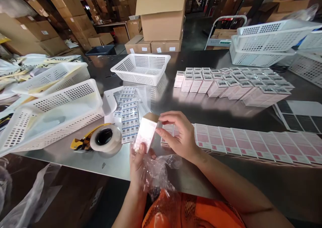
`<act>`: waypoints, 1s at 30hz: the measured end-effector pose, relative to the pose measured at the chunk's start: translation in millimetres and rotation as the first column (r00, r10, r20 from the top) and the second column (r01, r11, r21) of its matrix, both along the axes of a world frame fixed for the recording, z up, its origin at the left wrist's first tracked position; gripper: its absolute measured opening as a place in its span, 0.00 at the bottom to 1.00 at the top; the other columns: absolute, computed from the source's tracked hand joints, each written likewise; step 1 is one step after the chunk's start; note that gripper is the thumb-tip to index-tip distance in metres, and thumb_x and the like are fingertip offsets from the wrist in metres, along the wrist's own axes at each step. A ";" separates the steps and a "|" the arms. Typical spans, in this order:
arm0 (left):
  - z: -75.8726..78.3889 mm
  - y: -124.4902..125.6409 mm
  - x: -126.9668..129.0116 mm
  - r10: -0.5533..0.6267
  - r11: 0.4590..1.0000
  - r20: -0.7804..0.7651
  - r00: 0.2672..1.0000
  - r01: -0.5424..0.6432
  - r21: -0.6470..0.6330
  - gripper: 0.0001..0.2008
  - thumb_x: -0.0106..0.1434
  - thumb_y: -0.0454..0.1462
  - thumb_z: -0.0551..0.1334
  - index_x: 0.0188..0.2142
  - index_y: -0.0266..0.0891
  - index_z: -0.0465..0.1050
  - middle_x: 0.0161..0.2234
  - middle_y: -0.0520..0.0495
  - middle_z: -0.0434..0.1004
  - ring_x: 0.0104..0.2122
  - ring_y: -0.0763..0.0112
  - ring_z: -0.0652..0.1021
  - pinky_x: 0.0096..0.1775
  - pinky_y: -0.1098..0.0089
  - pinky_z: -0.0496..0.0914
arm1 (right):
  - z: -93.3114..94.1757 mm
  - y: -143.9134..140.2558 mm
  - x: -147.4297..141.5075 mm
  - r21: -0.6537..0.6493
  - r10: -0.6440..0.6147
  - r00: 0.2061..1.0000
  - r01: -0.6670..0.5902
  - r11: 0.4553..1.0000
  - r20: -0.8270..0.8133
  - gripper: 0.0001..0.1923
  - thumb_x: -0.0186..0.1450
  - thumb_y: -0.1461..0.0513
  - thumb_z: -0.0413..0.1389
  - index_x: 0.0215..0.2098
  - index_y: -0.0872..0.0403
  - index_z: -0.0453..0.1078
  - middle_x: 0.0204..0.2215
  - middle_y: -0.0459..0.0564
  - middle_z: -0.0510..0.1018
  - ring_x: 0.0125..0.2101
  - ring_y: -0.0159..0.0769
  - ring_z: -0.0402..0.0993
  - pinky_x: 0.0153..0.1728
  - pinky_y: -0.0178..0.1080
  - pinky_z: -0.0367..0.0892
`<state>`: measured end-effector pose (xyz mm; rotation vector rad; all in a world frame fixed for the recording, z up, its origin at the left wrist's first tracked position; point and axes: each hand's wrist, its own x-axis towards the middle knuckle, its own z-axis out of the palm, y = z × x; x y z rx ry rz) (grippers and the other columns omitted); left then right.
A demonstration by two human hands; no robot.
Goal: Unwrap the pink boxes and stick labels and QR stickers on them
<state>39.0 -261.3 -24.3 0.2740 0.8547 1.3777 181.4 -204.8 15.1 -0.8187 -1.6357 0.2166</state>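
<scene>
My left hand (138,164) holds the lower end of a small pink-white box (146,132) above the near edge of the steel table (176,104). Crumpled clear plastic film (157,172) hangs around that hand. My right hand (177,134) pinches the box's upper right corner with fingertips, just over the left end of a row of flat pink boxes (251,146). Sheets of small printed labels (128,115) lie immediately to the left of the box.
A tape dispenser with a clear tape roll (105,139) sits left of my hands. White perforated baskets stand at the left (50,114), centre back (141,68) and right back (266,40). Several upright pink boxes (231,82) fill the far right. Cardboard cartons (162,20) stand behind.
</scene>
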 end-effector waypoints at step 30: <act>6.8 -7.6 -3.8 0.387 0.921 -0.506 0.770 -0.294 0.256 0.29 0.50 0.38 0.76 0.47 0.47 0.65 0.35 0.54 0.76 0.24 0.74 0.75 0.27 0.73 0.73 | -1.0 4.1 14.4 0.140 -0.027 0.948 -0.019 0.990 0.317 0.07 0.70 0.68 0.53 0.40 0.52 0.72 0.34 0.49 0.76 0.34 0.35 0.72 0.36 0.39 0.71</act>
